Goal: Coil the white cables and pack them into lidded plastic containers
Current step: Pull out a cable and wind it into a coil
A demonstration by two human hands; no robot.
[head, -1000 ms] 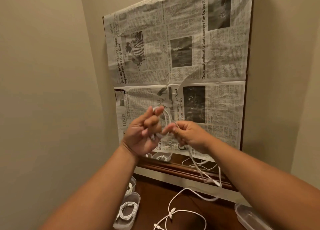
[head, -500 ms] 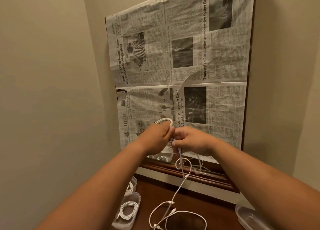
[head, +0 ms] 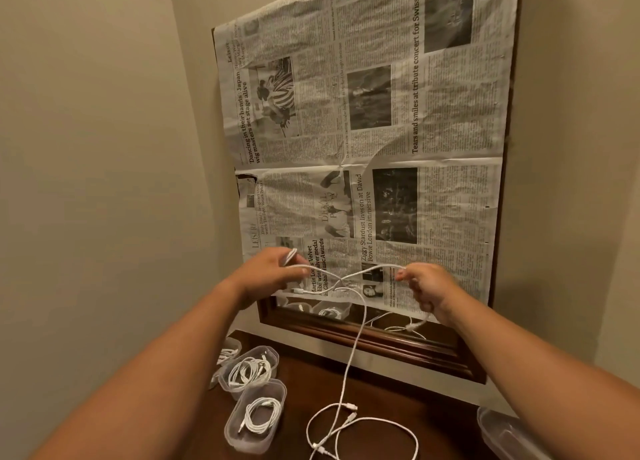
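Left hand (head: 273, 274) curls around a few small loops of thin white braided cable (head: 360, 324). Right hand (head: 429, 291) pinches the same cable, fingers curled. Both are raised above the desk's back edge, the strand crossing between them and one length hanging to the dark glossy wooden desk (head: 398, 400). Loose cable loops (head: 377, 419) lie mid-desk. Clear rounded plastic containers (head: 254, 425) with coils sit along the left edge. A crinkled newspaper (head: 381, 113) covers the wood-framed mirror (head: 381, 347).
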